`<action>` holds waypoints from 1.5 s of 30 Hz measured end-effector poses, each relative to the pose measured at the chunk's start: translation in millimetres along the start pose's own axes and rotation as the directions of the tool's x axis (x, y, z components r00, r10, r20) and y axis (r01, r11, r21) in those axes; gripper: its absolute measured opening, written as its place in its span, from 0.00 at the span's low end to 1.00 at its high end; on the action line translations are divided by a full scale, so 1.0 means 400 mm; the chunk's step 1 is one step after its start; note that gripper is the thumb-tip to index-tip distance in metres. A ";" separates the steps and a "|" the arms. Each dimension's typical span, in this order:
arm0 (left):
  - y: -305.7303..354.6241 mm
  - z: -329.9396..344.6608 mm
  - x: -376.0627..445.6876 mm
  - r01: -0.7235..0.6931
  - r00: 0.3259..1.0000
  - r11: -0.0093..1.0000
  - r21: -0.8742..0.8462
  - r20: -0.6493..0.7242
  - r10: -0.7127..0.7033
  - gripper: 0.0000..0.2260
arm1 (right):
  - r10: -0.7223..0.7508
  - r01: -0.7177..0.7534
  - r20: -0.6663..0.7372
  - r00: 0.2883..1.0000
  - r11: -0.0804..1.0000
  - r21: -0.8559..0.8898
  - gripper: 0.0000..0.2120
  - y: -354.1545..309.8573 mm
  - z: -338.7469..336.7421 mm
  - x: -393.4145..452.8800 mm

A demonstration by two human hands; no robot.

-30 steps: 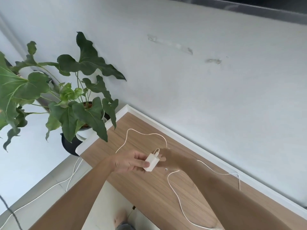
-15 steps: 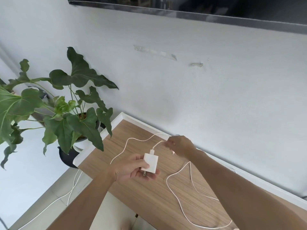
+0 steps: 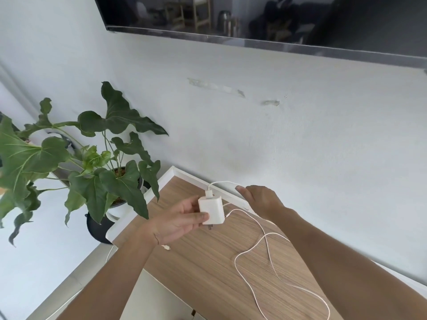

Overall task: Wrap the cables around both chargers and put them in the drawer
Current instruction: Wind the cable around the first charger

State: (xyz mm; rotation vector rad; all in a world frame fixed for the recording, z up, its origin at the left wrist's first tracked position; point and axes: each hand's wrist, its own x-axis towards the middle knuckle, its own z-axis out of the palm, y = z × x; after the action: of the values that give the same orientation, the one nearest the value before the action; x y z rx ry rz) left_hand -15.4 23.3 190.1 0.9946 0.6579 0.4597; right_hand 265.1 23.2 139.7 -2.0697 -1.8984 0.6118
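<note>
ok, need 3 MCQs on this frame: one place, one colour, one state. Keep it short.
1. Where is the potted plant?
A. left of the table
B. on the table
C. under the screen

2. What colour is the charger?
A. black
B. white
C. grey

3. How is the cable?
A. fully wrapped
B. unplugged from the charger
C. loose on the table

Key:
1 A, it stands beyond the table edge.
2 B, white block in the left hand.
3 C, it trails in loops; the right hand holds a stretch.

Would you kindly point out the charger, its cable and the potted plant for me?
charger (image 3: 213, 210): head view, on its white front face.
cable (image 3: 265, 239): head view, on the loose stretch over the wooden top.
potted plant (image 3: 120, 183): head view, on a large leaf.
</note>
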 end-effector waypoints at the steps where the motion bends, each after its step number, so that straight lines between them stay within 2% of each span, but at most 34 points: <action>1: 0.005 -0.002 0.000 -0.035 0.999 0.999 -0.041 -0.023 0.034 0.24 | 0.041 -0.041 0.018 0.999 0.999 0.020 0.33 0.005 -0.003 -0.003; 4: 0.024 -0.005 0.007 -0.153 0.984 0.985 -0.075 -0.100 0.146 0.33 | 0.102 -0.105 0.064 0.993 0.993 0.049 0.34 0.014 0.005 -0.013; 9: 0.037 -0.009 0.033 -0.274 0.943 0.951 -0.143 -0.234 0.236 0.25 | 0.109 -0.115 0.055 0.993 0.985 0.128 0.33 -0.008 0.050 -0.035; 13: 0.048 -0.001 0.052 -0.332 0.898 0.929 -0.164 -0.357 0.258 0.20 | -0.016 0.012 0.033 0.999 0.991 0.131 0.28 -0.041 0.059 -0.086; 15: 0.046 -0.002 0.065 -0.336 0.890 0.925 -0.179 -0.381 0.250 0.19 | -0.060 0.053 0.056 0.997 0.992 0.113 0.25 -0.044 0.065 -0.107; 18: 0.040 0.008 0.084 -0.319 0.890 0.928 -0.195 -0.397 0.222 0.17 | -0.101 0.098 0.061 0.993 0.994 0.049 0.31 -0.040 0.079 -0.137; 22: 0.021 0.022 0.119 -0.297 0.877 0.942 -0.159 -0.434 0.204 0.12 | -0.167 0.165 0.031 0.985 0.985 0.052 0.27 -0.034 0.078 -0.201; 25: 0.005 0.028 0.141 -0.274 0.867 0.952 -0.138 -0.463 0.182 0.09 | -0.202 0.203 0.055 0.978 0.979 -0.024 0.27 -0.039 0.051 -0.250; 30: -0.011 0.042 0.168 -0.209 0.889 0.977 -0.035 -0.423 0.175 0.11 | -0.326 0.342 0.105 0.940 0.913 -0.223 0.17 -0.104 -0.057 -0.300; 35: -0.004 0.044 0.179 -0.179 0.915 0.979 -0.095 -0.382 0.130 0.14 | -0.382 0.391 0.085 0.920 0.884 -0.257 0.14 -0.103 -0.132 -0.305; 37: 0.001 0.040 0.179 -0.169 0.926 0.975 -0.144 -0.362 0.107 0.15 | -0.410 0.422 0.104 0.906 0.862 -0.281 0.17 -0.083 -0.138 -0.308; 40: 0.007 0.039 0.178 -0.168 0.930 0.967 -0.191 -0.357 0.091 0.13 | -0.437 0.451 0.126 0.891 0.819 -0.355 0.31 -0.061 -0.132 -0.310; 43: 0.006 0.041 0.179 -0.168 0.931 0.970 -0.176 -0.352 0.097 0.08 | -0.453 0.465 0.127 0.883 0.803 -0.373 0.30 -0.059 -0.123 -0.308; 45: 0.003 0.041 0.176 -0.163 0.932 0.982 -0.097 -0.342 0.121 0.07 | -0.453 0.460 0.114 0.884 0.805 -0.374 0.28 -0.062 -0.123 -0.306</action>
State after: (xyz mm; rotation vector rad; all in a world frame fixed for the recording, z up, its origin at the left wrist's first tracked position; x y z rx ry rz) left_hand 46.5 58.0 176.5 0.8555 0.8536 0.8007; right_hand 260.2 -91.2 209.8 -1.6825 -2.5810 0.1377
